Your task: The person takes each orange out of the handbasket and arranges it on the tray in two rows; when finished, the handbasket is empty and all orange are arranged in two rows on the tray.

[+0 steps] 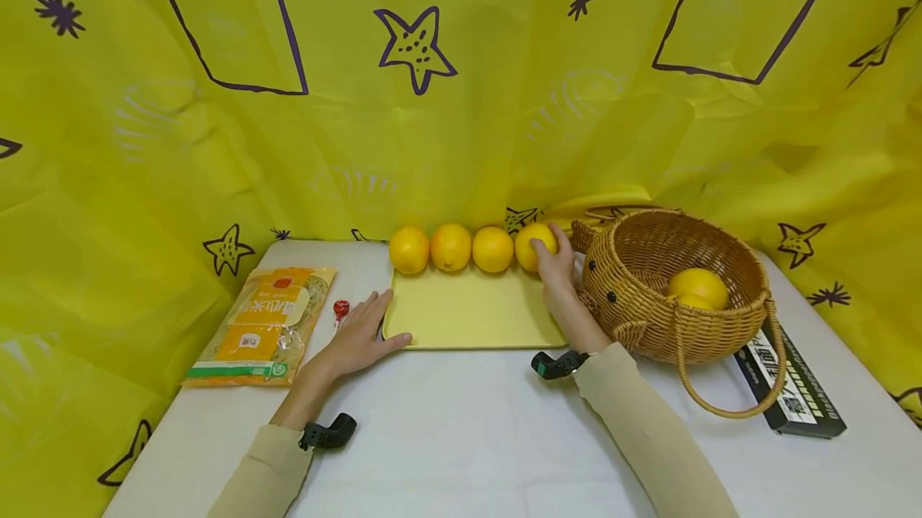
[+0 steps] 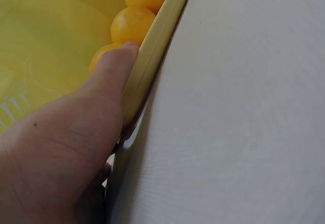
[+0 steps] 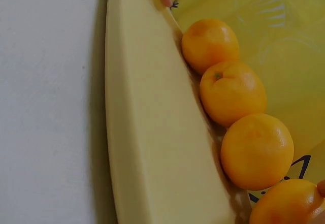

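Several oranges (image 1: 451,247) stand in a row along the far edge of a pale yellow tray (image 1: 471,310). My right hand (image 1: 556,262) holds the rightmost orange (image 1: 531,244), its thumb on the near side and fingers round the right. In the right wrist view, that orange (image 3: 285,203) shows at the bottom corner, with fingertips at its edge. My left hand (image 1: 360,334) rests at the tray's left side, fingers extended along the edge and thumb pointing across the front left corner. From the left wrist, the thumb (image 2: 114,69) overlaps the tray's rim (image 2: 152,56).
Right of the tray, a wicker basket (image 1: 648,322) with animal features and handles contains oranges (image 1: 699,287). A black and white box (image 1: 792,390) lies partly beneath it. At left are an orange-printed food bag (image 1: 262,326) and a red lollipop (image 1: 341,309). A yellow patterned curtain (image 1: 475,142) hangs behind.
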`<action>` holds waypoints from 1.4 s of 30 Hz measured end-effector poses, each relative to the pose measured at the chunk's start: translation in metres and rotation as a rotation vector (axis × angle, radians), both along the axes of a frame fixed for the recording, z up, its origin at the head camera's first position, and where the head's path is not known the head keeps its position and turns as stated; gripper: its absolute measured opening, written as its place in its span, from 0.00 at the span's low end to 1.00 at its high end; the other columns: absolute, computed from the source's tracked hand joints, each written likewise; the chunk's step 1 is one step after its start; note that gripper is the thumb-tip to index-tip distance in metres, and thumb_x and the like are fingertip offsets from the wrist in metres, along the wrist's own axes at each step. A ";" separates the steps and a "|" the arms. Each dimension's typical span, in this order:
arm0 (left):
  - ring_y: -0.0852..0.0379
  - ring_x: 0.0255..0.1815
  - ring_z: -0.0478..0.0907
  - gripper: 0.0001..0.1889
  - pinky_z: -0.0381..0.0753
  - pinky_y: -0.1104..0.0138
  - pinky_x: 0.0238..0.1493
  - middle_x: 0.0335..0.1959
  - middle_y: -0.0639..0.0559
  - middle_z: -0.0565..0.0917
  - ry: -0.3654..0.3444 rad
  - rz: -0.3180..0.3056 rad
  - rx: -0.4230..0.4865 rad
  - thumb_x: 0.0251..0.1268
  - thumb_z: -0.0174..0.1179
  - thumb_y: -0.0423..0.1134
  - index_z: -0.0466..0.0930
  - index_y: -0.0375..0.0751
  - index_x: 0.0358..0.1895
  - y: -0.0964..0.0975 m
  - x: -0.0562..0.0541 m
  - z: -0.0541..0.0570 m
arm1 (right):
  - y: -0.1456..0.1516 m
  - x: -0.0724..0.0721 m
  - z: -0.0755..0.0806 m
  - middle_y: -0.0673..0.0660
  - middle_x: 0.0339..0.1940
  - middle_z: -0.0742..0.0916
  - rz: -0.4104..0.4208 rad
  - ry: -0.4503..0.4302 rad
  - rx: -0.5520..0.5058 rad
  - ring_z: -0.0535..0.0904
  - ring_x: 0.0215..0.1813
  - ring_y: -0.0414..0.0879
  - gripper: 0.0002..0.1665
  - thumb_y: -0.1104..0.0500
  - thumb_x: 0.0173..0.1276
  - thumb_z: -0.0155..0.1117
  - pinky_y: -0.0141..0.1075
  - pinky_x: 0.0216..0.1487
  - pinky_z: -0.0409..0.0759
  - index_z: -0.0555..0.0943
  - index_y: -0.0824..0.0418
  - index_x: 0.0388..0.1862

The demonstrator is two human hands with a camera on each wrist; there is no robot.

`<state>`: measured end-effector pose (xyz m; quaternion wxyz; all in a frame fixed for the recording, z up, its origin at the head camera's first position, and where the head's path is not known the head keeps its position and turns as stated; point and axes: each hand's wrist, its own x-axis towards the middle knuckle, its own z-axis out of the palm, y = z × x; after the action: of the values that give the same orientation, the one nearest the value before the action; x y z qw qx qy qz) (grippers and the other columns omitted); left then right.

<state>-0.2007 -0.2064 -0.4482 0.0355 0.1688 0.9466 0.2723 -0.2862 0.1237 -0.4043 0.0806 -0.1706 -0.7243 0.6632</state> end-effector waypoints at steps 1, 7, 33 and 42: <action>0.37 0.80 0.44 0.50 0.44 0.43 0.78 0.78 0.37 0.52 0.006 -0.001 -0.001 0.63 0.57 0.63 0.46 0.35 0.77 0.000 0.000 0.000 | 0.000 -0.001 0.000 0.55 0.77 0.64 0.007 0.001 -0.007 0.63 0.73 0.53 0.36 0.53 0.70 0.57 0.47 0.72 0.67 0.61 0.44 0.75; 0.36 0.80 0.44 0.50 0.44 0.42 0.78 0.78 0.37 0.52 0.002 -0.002 -0.003 0.63 0.58 0.63 0.46 0.35 0.77 0.000 0.000 0.001 | -0.001 -0.005 0.000 0.55 0.78 0.62 0.028 0.003 -0.007 0.61 0.75 0.53 0.36 0.54 0.71 0.56 0.46 0.75 0.64 0.60 0.47 0.76; 0.36 0.79 0.46 0.50 0.44 0.40 0.77 0.78 0.37 0.53 0.005 0.004 0.005 0.63 0.58 0.63 0.47 0.35 0.77 0.000 0.001 -0.001 | -0.002 -0.013 -0.002 0.59 0.81 0.53 0.145 0.017 0.056 0.50 0.80 0.55 0.36 0.57 0.75 0.52 0.48 0.80 0.53 0.54 0.51 0.79; 0.36 0.80 0.45 0.50 0.44 0.41 0.77 0.78 0.37 0.52 0.005 0.001 -0.005 0.63 0.57 0.63 0.46 0.35 0.77 0.000 0.001 -0.001 | -0.002 -0.010 -0.003 0.60 0.80 0.56 0.112 0.038 0.150 0.50 0.80 0.56 0.37 0.58 0.73 0.52 0.49 0.80 0.51 0.55 0.51 0.78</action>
<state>-0.2000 -0.2059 -0.4495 0.0332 0.1689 0.9476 0.2693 -0.2967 0.1213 -0.4069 0.0695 -0.1105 -0.7786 0.6138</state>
